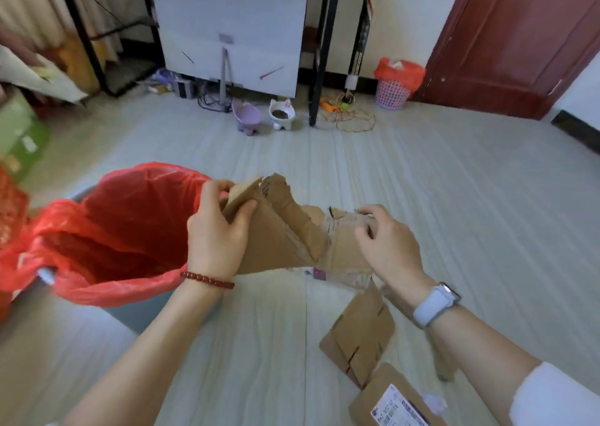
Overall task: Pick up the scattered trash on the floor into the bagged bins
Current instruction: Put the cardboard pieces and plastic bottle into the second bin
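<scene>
Held piece: a torn, crumpled sheet of brown corrugated cardboard (289, 231) hangs in the air between both hands, just right of the near bin's mouth and clear of the floor.
Left hand: the left hand (217, 231) pinches the cardboard's upper left corner, thumb on the near face and fingers curled over the top edge; this end sits at the bag's rim, probably so it can go in first.
Right hand: the right hand (386, 247) has its fingers curled down onto the far right end of the cardboard and grips it, seemingly to fold or squeeze the sheet narrower for the opening.
Near bin: a grey bin lined with a red plastic bag (130, 231) stands at the left, its bag spread wide open and, as far as can be seen, holding nothing; it stands within arm's reach of the trash.
Far bin: a small pink lattice basket with a red bag (394, 85) stands by the wall beside the dark red door (519, 36), well apart from the hands.
Still on the floor: a flattened brown cardboard box (360, 338) lies below the right wrist, and a brown parcel with a white shipping label (393, 403) lies nearer the bottom edge.
Stage: judged mid-task, one piece about to be dropped in, two more waiting.
</scene>
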A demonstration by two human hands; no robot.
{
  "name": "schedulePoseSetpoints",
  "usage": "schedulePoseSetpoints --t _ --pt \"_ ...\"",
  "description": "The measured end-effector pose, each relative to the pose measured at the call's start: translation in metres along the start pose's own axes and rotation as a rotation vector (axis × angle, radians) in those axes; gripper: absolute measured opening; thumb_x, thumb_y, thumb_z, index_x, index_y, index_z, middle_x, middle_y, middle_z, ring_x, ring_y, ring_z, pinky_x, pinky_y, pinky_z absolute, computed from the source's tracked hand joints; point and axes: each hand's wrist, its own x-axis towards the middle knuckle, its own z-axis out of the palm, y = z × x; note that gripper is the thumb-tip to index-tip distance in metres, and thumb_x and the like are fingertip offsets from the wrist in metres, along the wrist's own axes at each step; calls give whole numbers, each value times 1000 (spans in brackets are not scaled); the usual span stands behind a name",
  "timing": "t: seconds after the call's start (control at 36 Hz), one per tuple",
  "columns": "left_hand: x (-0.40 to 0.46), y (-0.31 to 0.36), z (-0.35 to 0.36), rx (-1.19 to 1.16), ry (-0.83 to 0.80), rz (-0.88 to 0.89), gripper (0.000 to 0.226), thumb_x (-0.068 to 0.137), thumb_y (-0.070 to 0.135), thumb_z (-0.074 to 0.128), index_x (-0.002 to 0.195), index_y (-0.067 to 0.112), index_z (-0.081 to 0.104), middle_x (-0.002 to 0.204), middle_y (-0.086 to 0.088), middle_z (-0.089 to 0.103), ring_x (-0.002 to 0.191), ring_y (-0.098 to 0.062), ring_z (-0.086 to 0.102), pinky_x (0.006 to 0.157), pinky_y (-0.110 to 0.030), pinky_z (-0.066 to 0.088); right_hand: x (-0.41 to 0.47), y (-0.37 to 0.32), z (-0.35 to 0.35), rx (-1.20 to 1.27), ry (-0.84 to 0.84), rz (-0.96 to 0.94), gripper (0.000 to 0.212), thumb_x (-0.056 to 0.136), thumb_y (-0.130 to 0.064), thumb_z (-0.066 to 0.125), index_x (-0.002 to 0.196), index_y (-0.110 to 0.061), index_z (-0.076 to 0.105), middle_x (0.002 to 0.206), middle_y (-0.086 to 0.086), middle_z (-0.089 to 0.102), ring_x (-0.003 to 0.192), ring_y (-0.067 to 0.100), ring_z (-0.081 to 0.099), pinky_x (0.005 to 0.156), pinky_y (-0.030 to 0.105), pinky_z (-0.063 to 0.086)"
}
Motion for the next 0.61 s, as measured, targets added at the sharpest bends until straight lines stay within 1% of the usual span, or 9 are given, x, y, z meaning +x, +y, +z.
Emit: schedulePoseSetpoints --t 0.06,0.11,0.17,0.22,0.31,0.39,0.44,0.53,0.61 --pt "18 7 -27 -11 148 19 28 83 14 66 107 5 54 88 3 55 81 -11 49 66 -13 30 15 -31 2 287 73 25 25 90 -19 45 113 -16 55 60 -8 49 56 15 44 54 29 34" --pt "31 8 -53 9 276 38 28 84 14 64 107 3 52 88 3 53 80 -13 48 66 -16 30 25 -63 7 476 108 35 21 91 -16 46 110 -15 54 62 -11 51 57 7 47 52 24 36" --pt "41 2 -76 54 377 44 30 86 14 62 110 0 50 90 0 51 81 -15 47 65 -17 28 32 -94 17 561 101 3 21 91 -13 47 110 -14 54 64 -12 51 59 5 48 52 20 36" --pt "49 -8 -95 92 449 25 31 87 14 60 112 0 49 92 -8 56 83 -22 51 66 -17 28 35 -124 31 588 71 -51 23 90 -12 47 112 -11 53 64 -11 50 58 6 47 54 24 34" --pt "55 -29 -113 160 505 -46 30 88 16 59 113 2 49 101 -18 63 89 -32 59 70 -24 33 34 -159 55 567 -34 -104 27 91 -14 45 117 -8 52 78 0 59 73 19 54 63 23 32" --pt "58 -46 -117 235 387 -112 29 87 18 60 110 5 49 102 -16 65 92 -33 61 74 -30 40 38 -181 84 518 -210 -68 36 90 -23 47 123 -8 50 108 11 65 103 30 58 82 22 38" --pt "58 -57 -115 304 161 -185 36 85 25 62 114 9 48 110 -12 64 100 -31 60 79 -32 43 39 -189 95 551 -317 -12 45 87 -31 49 126 -8 47 114 15 64 106 36 59 96 36 44" --pt "57 -72 -107 508 -120 -267 55 79 39 65 124 14 45 127 -11 53 118 -31 49 96 -40 42 36 -187 95 551 -345 -15 44 89 -29 47 128 -9 48 107 9 64 107 36 58 96 46 46" --pt "42 -75 -93 551 -117 -165 48 81 34 63 123 17 49 129 -8 49 121 -29 45 99 -44 39 28 -163 87 575 -334 -28 33 90 -21 46 121 -12 54 92 -2 59 102 32 61 93 47 48"
